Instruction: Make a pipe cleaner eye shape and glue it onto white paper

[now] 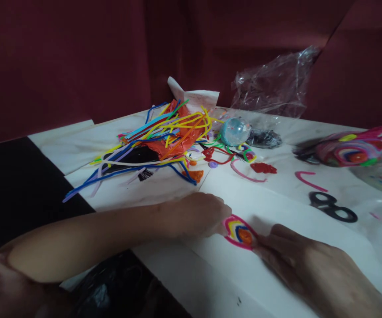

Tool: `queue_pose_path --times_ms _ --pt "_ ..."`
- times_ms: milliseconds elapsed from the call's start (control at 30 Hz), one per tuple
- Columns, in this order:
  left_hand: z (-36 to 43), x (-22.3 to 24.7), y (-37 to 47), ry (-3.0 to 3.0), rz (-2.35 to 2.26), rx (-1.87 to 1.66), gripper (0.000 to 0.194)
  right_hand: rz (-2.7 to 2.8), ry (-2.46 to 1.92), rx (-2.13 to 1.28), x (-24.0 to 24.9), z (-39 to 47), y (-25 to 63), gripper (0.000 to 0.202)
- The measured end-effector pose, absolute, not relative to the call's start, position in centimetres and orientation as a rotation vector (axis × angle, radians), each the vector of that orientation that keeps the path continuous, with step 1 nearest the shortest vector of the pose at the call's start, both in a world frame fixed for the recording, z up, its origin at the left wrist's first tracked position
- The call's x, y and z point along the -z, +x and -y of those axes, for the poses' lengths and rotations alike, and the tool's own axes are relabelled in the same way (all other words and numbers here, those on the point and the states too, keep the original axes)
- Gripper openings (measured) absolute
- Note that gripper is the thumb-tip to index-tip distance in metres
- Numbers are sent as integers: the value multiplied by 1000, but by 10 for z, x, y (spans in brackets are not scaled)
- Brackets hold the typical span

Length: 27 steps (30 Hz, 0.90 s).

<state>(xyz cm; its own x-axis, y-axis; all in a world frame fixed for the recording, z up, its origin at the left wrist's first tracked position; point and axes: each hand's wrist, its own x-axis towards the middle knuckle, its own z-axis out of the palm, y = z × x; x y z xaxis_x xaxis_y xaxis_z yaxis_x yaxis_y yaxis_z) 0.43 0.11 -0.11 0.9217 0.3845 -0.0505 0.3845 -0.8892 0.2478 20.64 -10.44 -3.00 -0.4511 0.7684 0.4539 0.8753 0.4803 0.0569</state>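
Note:
A flat leaf-shaped piece (235, 231) with a pink outline, yellow, white and blue bands and an orange centre lies over the white sheet (277, 216). My left hand (200, 215) is closed on its left end, the fingertips partly hidden behind the fist. At its right end, my right hand (293, 254) pinches the tip between thumb and fingers.
Colourful strands (164, 132) are heaped at the back left, beside a clear ball (235, 131) and a crumpled plastic bag (273, 84). Black-handled scissors (333, 206), a pink strip (310, 181) and a colourful fish-like object (350, 150) lie to the right.

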Motion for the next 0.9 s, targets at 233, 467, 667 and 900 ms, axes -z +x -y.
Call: queue_pose_path --times_ms 233,467,667,900 --pt "9 5 4 3043 -616 -42 26 2347 -1416 396 35 107 207 53" --pt "20 13 -5 3254 -527 -180 20 2337 -1428 368 38 103 208 55" --pt "31 14 -9 3266 -532 -227 22 2317 -1418 376 36 102 207 57" --pt "33 22 -11 3225 -535 -271 24 2320 -1412 365 37 101 208 59"
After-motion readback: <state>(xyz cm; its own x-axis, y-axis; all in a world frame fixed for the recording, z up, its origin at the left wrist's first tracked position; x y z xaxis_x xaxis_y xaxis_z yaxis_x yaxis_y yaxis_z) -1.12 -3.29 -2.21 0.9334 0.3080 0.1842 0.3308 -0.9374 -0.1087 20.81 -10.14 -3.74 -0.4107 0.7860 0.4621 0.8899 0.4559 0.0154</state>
